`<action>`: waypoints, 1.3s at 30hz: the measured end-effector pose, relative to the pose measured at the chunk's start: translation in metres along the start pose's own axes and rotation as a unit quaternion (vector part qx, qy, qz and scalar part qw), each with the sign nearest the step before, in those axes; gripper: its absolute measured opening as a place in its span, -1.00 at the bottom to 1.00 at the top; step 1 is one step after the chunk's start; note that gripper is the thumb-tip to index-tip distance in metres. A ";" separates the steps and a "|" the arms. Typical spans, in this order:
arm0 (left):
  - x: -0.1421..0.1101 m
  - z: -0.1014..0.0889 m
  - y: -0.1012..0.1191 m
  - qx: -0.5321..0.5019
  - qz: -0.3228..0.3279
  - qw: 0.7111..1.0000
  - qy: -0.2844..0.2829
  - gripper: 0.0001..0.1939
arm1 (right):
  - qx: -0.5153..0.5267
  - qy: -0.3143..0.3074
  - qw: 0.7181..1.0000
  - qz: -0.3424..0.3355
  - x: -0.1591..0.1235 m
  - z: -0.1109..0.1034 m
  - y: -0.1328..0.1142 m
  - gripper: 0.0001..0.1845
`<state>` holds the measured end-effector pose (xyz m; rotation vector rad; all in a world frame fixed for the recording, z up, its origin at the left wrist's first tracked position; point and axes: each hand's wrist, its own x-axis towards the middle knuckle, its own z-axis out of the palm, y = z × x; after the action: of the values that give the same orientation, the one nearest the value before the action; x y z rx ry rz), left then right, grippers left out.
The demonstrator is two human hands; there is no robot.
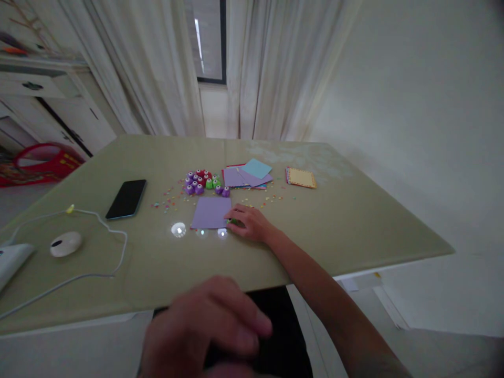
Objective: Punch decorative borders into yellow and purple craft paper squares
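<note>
My right hand (251, 223) rests on the table at the right edge of a square sheet of purple paper (211, 212). Its fingers are curled around a small green paper punch (231, 221), mostly hidden beneath them. My left hand (205, 320) is raised close to the camera, in front of the table edge. It is blurred, with bent fingers, and whether anything is in them I cannot make out. Beyond the purple sheet stands a cluster of small purple, red and green paper punches (199, 181) with pale round tops.
Coloured paper sheets (252, 176) lie overlapped behind the punches, with a stack of bordered cards (301, 177) to their right. Tiny paper bits (170, 199) are scattered around. A phone (126, 199), a white cable (124, 252) and a white rounded device (66, 244) lie on the left.
</note>
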<state>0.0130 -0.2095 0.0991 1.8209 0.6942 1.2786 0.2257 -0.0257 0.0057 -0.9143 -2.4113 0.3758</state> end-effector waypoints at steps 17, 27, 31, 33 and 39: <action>0.119 -0.089 -0.185 0.462 -0.082 0.859 -0.205 -0.48 | -0.101 0.184 0.930 0.302 -0.030 -0.050 0.070 -0.81; 0.110 -0.090 -0.190 0.440 -0.021 0.873 -0.209 -0.43 | -0.138 0.164 0.955 0.207 0.018 -0.030 0.042 -0.73; 0.104 -0.087 -0.194 0.418 -0.012 0.875 -0.243 -0.22 | -0.108 0.097 0.969 0.199 0.069 -0.006 0.029 -0.69; 0.103 -0.086 -0.195 0.413 -0.026 0.872 -0.262 -0.11 | -0.107 0.064 0.966 0.227 0.084 -0.001 0.030 -0.76; 0.101 -0.090 -0.193 0.408 -0.046 0.880 -0.241 -0.10 | -0.084 0.015 0.971 0.224 0.060 -0.020 0.034 -0.78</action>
<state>-0.0362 0.0009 0.0043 2.5990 1.1070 0.4064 0.2173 0.0410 0.0305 -1.5357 -2.2196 0.3175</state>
